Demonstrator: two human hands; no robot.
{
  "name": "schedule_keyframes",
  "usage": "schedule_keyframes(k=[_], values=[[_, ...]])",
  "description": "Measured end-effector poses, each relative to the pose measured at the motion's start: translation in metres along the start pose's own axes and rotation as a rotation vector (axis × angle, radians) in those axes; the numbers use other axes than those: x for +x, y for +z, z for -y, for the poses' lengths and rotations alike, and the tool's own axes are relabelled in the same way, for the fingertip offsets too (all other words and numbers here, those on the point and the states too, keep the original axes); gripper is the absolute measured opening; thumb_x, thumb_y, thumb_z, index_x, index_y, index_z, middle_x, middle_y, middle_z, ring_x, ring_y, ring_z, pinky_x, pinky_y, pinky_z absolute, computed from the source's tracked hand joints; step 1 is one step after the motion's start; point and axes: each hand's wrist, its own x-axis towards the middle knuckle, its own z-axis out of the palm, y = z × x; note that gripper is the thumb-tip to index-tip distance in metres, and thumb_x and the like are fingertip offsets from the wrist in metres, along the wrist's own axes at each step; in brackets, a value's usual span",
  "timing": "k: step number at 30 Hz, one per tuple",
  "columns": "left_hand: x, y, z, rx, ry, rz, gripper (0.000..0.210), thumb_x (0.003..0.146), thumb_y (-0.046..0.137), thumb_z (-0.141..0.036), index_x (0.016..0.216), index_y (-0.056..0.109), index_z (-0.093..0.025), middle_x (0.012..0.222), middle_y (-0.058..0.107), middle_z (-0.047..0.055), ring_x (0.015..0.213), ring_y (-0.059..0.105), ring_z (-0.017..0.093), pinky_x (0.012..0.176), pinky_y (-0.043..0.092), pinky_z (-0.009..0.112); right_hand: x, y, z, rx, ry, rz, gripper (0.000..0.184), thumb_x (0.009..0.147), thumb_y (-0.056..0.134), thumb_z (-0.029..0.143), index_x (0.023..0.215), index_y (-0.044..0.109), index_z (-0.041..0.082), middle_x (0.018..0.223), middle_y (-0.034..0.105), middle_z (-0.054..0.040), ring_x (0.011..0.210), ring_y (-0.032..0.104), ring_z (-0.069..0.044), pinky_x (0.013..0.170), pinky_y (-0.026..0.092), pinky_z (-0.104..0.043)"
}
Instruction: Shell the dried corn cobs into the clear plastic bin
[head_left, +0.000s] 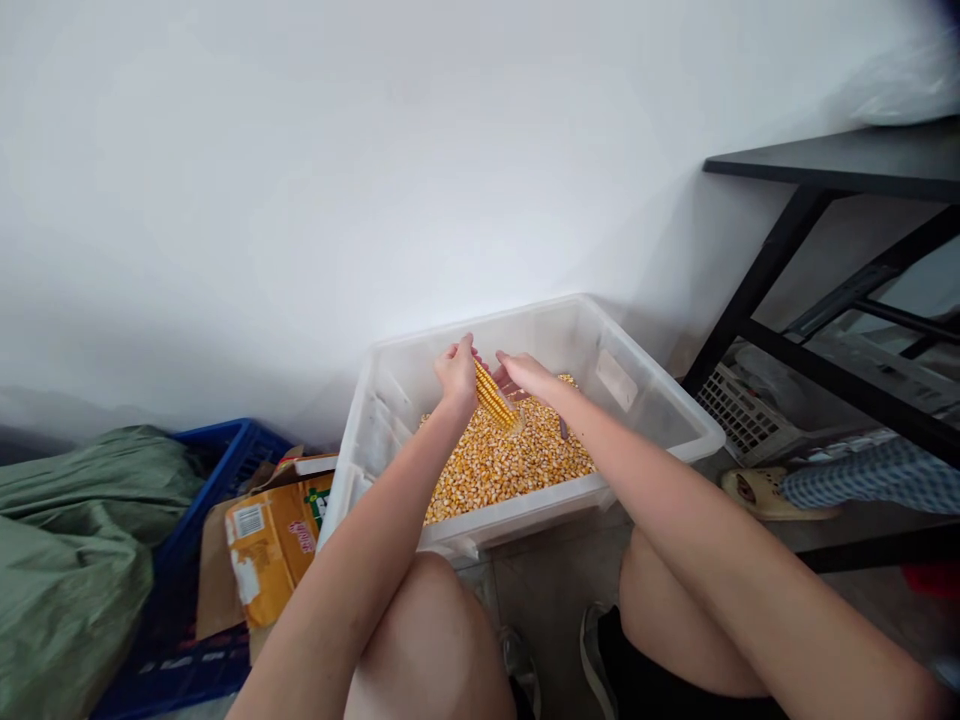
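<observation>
My left hand (457, 372) is closed around the upper end of a corn cob (495, 398), which still carries rows of yellow kernels. The cob tilts down to the right over a clear plastic bin (540, 497). Beside the cob, my right hand (525, 376) has its fingers stretched toward it; whether they touch it I cannot tell. Loose corn kernels (502, 465) cover the bottom of the bin. A small dark object (563, 428) pokes out of the kernels near my right wrist; its kind is unclear.
White wall (375, 180) rises behind the bin. On the left are a blue crate (202, 500), a green cloth or sack (90, 510) and an orange printed carton (274, 545). To the right stands a black-framed table (840, 165), with another person's foot in a beige clog (765, 495) beneath it.
</observation>
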Motion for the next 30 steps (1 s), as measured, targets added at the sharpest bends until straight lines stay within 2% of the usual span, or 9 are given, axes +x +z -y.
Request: schedule_keyframes(k=[3,6,10,12,16,21,24,27,30], values=[[0.0,0.003,0.009,0.098,0.081,-0.039,0.031,0.078,0.056,-0.047,0.069,0.053,-0.018,0.055,0.05,-0.002,0.049,0.051,0.011,0.049,0.04,0.024,-0.002,0.008,0.006,-0.121,-0.01,-0.077,0.075,0.09,0.019,0.07,0.089,0.069,0.013,0.096,0.071,-0.0175,0.089,0.067,-0.027,0.08,0.05,-0.037],[-0.002,0.008,0.016,0.095,0.149,-0.042,0.033,0.079,0.055,-0.046,0.063,0.05,-0.017,0.057,0.047,-0.003,0.053,0.048,0.01,0.053,0.038,0.023,-0.008,0.017,0.012,-0.287,-0.058,-0.216,0.088,0.09,0.01,0.071,0.095,0.07,0.008,0.1,0.069,-0.0245,0.105,0.062,-0.034,0.091,0.044,-0.043],[-0.009,0.014,0.015,0.038,0.177,-0.065,0.034,0.071,0.066,-0.035,0.056,0.04,-0.019,0.053,0.04,-0.006,0.049,0.04,0.007,0.05,0.034,0.022,-0.015,0.016,0.016,-0.334,-0.147,-0.29,0.083,0.095,0.009,0.06,0.095,0.071,0.005,0.099,0.068,-0.0264,0.105,0.062,-0.034,0.091,0.042,-0.04],[-0.014,0.015,0.009,0.01,0.175,-0.055,0.036,0.067,0.069,-0.031,0.055,0.038,-0.019,0.051,0.039,-0.007,0.047,0.038,0.006,0.049,0.033,0.021,-0.014,0.012,0.016,-0.328,-0.19,-0.297,0.074,0.097,0.014,0.055,0.091,0.071,0.007,0.096,0.069,-0.0244,0.102,0.063,-0.032,0.089,0.043,-0.037],[-0.021,0.016,-0.002,-0.086,0.116,0.072,0.035,0.069,0.069,-0.038,0.058,0.041,-0.019,0.05,0.044,-0.005,0.047,0.043,0.008,0.05,0.036,0.021,-0.005,0.002,0.009,-0.203,-0.224,-0.283,0.058,0.097,0.025,0.047,0.076,0.067,0.013,0.081,0.07,-0.016,0.089,0.065,-0.027,0.08,0.045,-0.032],[-0.016,0.011,0.002,-0.034,-0.022,0.132,0.034,0.081,0.051,-0.051,0.075,0.054,-0.018,0.053,0.052,-0.001,0.048,0.051,0.014,0.053,0.042,0.027,0.005,-0.004,0.0,0.186,-0.007,-0.017,0.042,0.094,0.034,0.044,0.085,0.064,0.015,0.072,0.067,-0.0073,0.061,0.062,-0.019,0.06,0.049,-0.03],[-0.013,0.01,0.011,0.116,0.071,0.089,0.039,0.087,0.043,-0.052,0.072,0.055,-0.018,0.059,0.056,0.003,0.056,0.055,0.016,0.058,0.042,0.028,0.007,0.0,0.001,0.241,0.029,-0.06,0.051,0.093,0.031,0.054,0.088,0.064,0.016,0.08,0.068,-0.0089,0.067,0.063,-0.019,0.061,0.051,-0.031],[-0.015,0.012,0.016,0.25,0.216,0.066,0.044,0.089,0.043,-0.051,0.067,0.059,-0.018,0.067,0.06,0.006,0.068,0.056,0.018,0.063,0.041,0.028,0.007,0.008,0.006,0.155,-0.022,-0.136,0.059,0.09,0.031,0.064,0.088,0.067,0.017,0.086,0.07,-0.0108,0.084,0.065,-0.023,0.072,0.051,-0.032],[-0.019,0.015,0.017,0.238,0.219,0.092,0.046,0.088,0.046,-0.053,0.062,0.058,-0.017,0.064,0.056,0.004,0.066,0.052,0.017,0.06,0.038,0.028,0.002,0.011,0.01,0.071,-0.045,-0.214,0.063,0.091,0.027,0.063,0.092,0.069,0.016,0.095,0.07,-0.0133,0.098,0.063,-0.027,0.084,0.047,-0.034]])
